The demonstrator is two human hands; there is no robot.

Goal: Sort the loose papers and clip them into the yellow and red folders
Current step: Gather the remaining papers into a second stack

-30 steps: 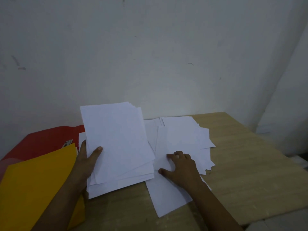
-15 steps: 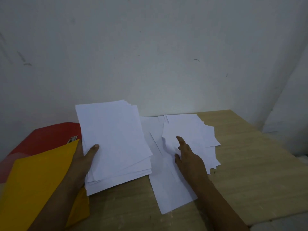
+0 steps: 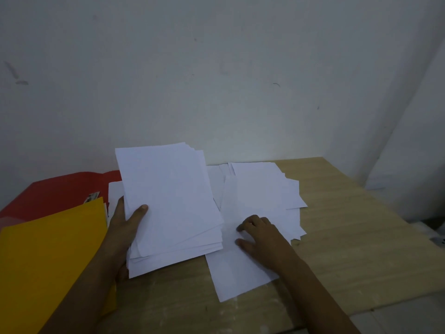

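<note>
Head view. Left hand [image 3: 125,227] grips a stack of white sheets [image 3: 168,203] at its left edge, thumb on the top page, fingers hidden beneath. The stack is tilted up toward the camera, its near edge low over the wooden table [image 3: 349,249]; sheets are fanned slightly at the lower edge and upper right corner.

Right hand [image 3: 261,237] rests palm down on the loose papers [image 3: 260,196] spread to the right of the stack, fingers curled with tips pressing the top sheet. Cannot tell whether a sheet is pinched. One sheet of the pile juts toward the table's near edge, under the wrist.

Yellow folder [image 3: 48,256] lies at lower left, partly covered by the left forearm. It overlaps the red folder [image 3: 55,191], which lies behind it against the wall [image 3: 216,80]. A small metal clip [image 3: 91,197] shows on the red folder just above the yellow folder's top edge.

The held stack hides the left part of the loose pile and the red folder's right end. A few more white sheets show between stack and yellow folder.
</note>
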